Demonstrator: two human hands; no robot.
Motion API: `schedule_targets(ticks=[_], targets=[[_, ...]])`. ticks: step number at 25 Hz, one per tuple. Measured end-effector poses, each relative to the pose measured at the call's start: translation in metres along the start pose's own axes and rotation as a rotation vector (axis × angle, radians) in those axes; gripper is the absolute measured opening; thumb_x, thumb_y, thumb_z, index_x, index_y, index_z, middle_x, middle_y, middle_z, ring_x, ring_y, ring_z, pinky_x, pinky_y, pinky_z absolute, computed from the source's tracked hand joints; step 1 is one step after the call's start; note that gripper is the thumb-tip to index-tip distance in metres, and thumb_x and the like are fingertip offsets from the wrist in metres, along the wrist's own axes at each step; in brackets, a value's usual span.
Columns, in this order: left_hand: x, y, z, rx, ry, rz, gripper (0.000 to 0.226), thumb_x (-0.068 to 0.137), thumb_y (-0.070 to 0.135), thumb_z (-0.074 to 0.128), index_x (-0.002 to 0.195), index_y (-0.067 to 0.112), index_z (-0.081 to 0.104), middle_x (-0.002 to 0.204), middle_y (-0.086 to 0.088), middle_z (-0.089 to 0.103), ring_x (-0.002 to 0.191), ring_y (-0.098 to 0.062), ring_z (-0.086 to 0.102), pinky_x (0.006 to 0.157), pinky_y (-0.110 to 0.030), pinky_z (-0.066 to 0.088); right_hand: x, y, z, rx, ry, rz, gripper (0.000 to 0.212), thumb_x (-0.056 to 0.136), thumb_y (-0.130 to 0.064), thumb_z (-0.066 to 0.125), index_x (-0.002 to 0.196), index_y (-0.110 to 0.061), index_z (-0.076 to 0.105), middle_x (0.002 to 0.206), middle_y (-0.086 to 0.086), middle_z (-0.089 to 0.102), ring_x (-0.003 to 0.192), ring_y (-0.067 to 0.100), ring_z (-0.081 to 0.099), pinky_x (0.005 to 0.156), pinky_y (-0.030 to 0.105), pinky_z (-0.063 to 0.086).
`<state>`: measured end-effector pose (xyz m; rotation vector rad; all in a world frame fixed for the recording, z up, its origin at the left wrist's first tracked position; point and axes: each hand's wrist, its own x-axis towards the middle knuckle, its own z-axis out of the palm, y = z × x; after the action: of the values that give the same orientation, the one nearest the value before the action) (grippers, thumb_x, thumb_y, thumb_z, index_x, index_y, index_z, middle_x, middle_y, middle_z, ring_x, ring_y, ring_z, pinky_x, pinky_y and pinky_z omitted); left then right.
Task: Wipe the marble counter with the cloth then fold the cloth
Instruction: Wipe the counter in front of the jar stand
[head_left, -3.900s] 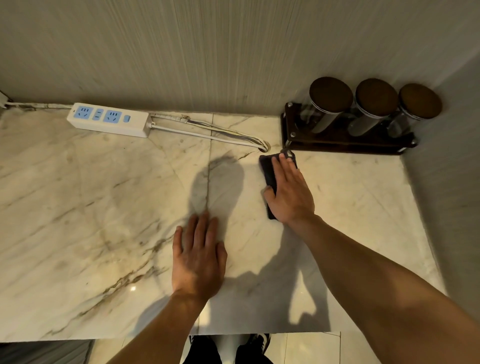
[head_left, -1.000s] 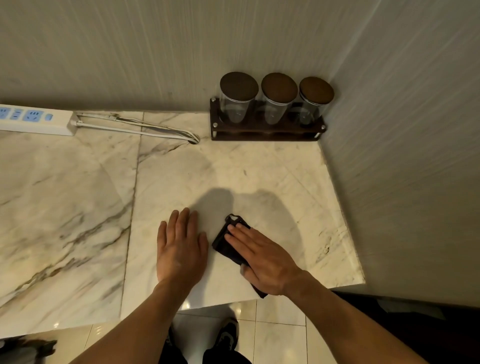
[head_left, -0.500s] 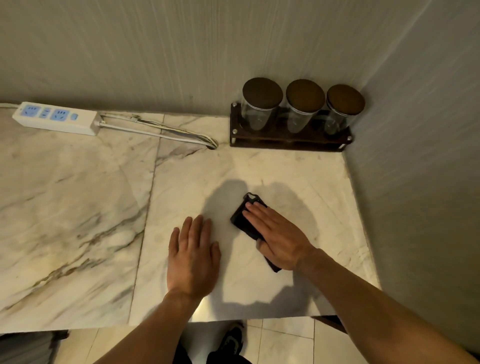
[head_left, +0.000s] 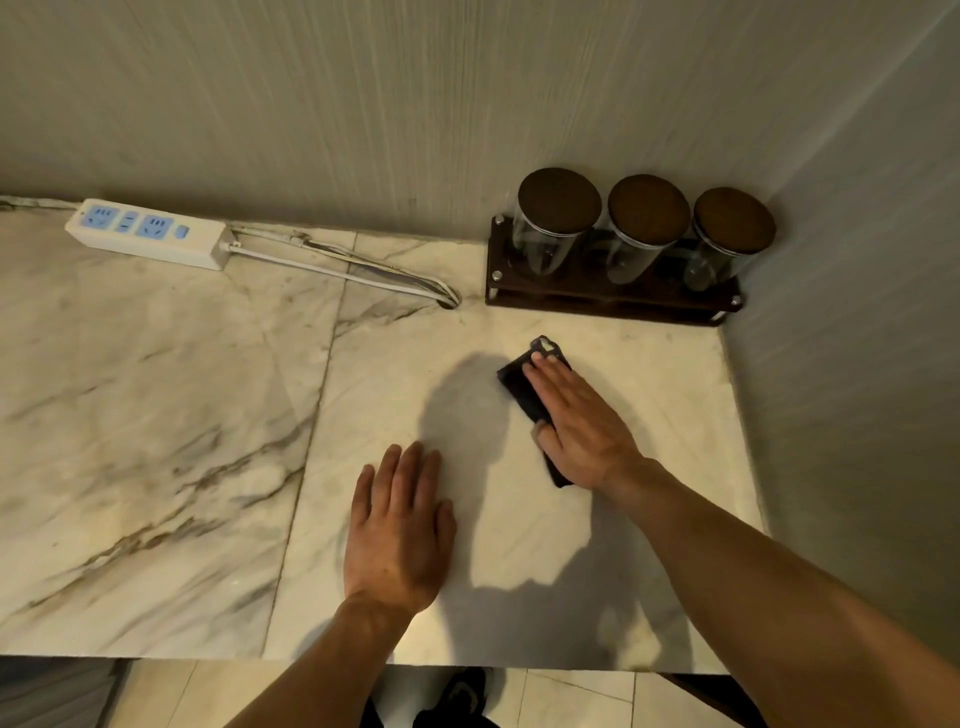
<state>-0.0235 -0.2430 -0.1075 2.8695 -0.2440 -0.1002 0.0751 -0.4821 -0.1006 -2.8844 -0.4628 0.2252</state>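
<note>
Open marble counter (head_left: 156, 415) stretching left, nothing blocking. Back edge: power strip (head_left: 148, 234) w/ cable (head_left: 353, 270) lying along wall. Jar rack (head_left: 613, 291) sitting in rt corner; side wall (head_left: 857, 364) closing rt.

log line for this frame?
phase: wiping | right hand: flat on cloth | left hand: flat on counter | fold: pending

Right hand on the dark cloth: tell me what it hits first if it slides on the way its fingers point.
Probably the dark wooden jar rack, though the right hand angles slightly left toward its left end.
</note>
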Motion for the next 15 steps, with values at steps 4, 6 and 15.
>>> schedule_targets(ticks=[4, 6, 15], targets=[[0.0, 0.002, -0.002, -0.008, -0.006, -0.004, 0.051, 0.095, 0.037, 0.033, 0.14, 0.013, 0.043, 0.144, -0.013, 0.048, 0.137, -0.034, 0.036, 0.116, -0.045, 0.012, 0.016, 0.005, -0.002, -0.009, 0.049, 0.094, 0.066, 0.095, -0.028, 0.041, 0.152, -0.014, 0.009, 0.161, 0.005, 0.007, 0.146, 0.014, 0.001, 0.115, 0.025, -0.005], [0.0, 0.002, -0.002, -0.006, -0.001, -0.001, 0.051, 0.095, 0.036, 0.035, 0.139, 0.012, 0.045, 0.143, -0.013, 0.048, 0.137, -0.035, 0.037, 0.116, -0.046, 0.014, 0.024, 0.008, -0.002, 0.002, 0.075, 0.17, 0.067, 0.095, -0.029, 0.042, 0.152, -0.014, 0.01, 0.161, 0.006, 0.008, 0.147, 0.018, 0.005, 0.118, 0.032, 0.002], [-0.001, 0.003, -0.004, -0.02, -0.005, -0.011, 0.051, 0.094, 0.035, 0.036, 0.14, 0.012, 0.044, 0.145, -0.012, 0.046, 0.138, -0.034, 0.034, 0.116, -0.049, 0.018, 0.039, -0.003, 0.003, 0.105, 0.248, 0.613, 0.066, 0.094, -0.032, 0.037, 0.151, -0.013, 0.009, 0.161, 0.007, 0.01, 0.147, 0.023, 0.007, 0.119, 0.037, 0.007]])
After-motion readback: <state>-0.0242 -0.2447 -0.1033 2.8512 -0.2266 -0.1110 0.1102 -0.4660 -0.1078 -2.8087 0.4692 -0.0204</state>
